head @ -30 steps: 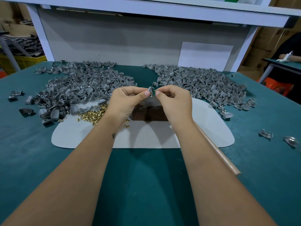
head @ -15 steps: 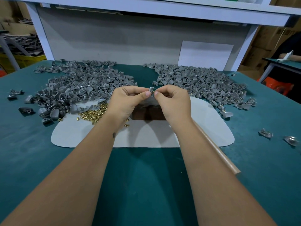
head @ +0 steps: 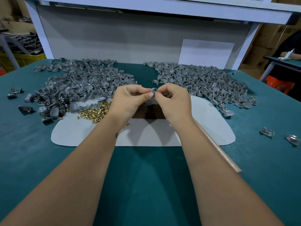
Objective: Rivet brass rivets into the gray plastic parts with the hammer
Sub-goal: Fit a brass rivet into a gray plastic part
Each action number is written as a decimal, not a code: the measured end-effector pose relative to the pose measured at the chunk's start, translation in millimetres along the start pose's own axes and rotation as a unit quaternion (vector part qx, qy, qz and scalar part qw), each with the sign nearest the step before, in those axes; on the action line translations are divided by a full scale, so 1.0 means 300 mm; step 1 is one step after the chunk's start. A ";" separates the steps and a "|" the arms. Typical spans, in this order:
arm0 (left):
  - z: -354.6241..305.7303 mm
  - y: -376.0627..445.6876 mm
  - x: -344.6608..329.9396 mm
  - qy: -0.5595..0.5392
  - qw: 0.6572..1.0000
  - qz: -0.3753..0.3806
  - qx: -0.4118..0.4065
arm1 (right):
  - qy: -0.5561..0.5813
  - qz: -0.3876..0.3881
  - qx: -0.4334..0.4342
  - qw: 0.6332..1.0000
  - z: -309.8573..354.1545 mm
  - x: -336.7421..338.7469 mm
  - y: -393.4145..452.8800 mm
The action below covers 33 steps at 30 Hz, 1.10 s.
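Observation:
My left hand (head: pixel 130 101) and my right hand (head: pixel 174 103) meet above the middle of the table and pinch one small gray plastic part (head: pixel 153 90) between their fingertips. A heap of brass rivets (head: pixel 94 112) lies on the pale mat (head: pixel 203 128), just left of my left wrist. A dark brown block (head: pixel 147 114) sits on the mat under my hands, mostly hidden. The wooden hammer handle (head: pixel 216 144) lies along my right forearm; its head is hidden.
Two large piles of gray parts lie at the back, one on the left (head: pixel 78 85) and one on the right (head: pixel 203 80). Loose parts (head: pixel 267 132) lie at the right of the green table (head: pixel 146 176). A white panel (head: pixel 205 53) leans on the back wall.
My hands have stayed together above the block, with only small finger movements on the gray part.

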<state>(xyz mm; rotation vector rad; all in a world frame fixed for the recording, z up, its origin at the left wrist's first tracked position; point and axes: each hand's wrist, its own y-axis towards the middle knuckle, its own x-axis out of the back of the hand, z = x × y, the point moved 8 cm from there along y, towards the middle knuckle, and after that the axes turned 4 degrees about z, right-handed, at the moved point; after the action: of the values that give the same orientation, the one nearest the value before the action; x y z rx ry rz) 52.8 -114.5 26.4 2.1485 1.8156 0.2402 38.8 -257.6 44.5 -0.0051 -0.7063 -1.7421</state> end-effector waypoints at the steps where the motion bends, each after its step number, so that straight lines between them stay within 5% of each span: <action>1: -0.011 0.000 0.000 0.008 1.000 -0.001 -0.012 | 0.012 0.004 -0.003 1.000 0.000 0.002 0.001; 6: -0.065 0.000 -0.002 0.134 0.987 -0.029 -0.078 | 0.069 0.019 -0.027 0.997 -0.008 0.003 0.002; 11: -0.072 0.000 -0.003 0.218 0.971 -0.041 -0.094 | 0.013 0.005 -0.010 1.000 -0.006 0.010 0.000; 22: -0.027 0.006 0.001 0.063 0.998 0.006 -0.013 | -0.158 -0.018 0.136 0.978 0.070 0.005 -0.017; 28: -0.058 0.008 -0.004 0.176 0.982 -0.012 -0.074 | -0.084 0.005 0.045 0.995 0.015 0.002 0.002; 33: -0.046 0.011 0.000 0.164 0.984 -0.011 -0.066 | -0.014 0.020 -0.014 1.000 -0.025 0.000 0.009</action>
<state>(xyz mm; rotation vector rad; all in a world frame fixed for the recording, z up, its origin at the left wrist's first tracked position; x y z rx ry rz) 51.3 -113.3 40.4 2.0925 1.9290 0.7254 43.9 -261.3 39.7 -0.0620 -0.6982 -1.7159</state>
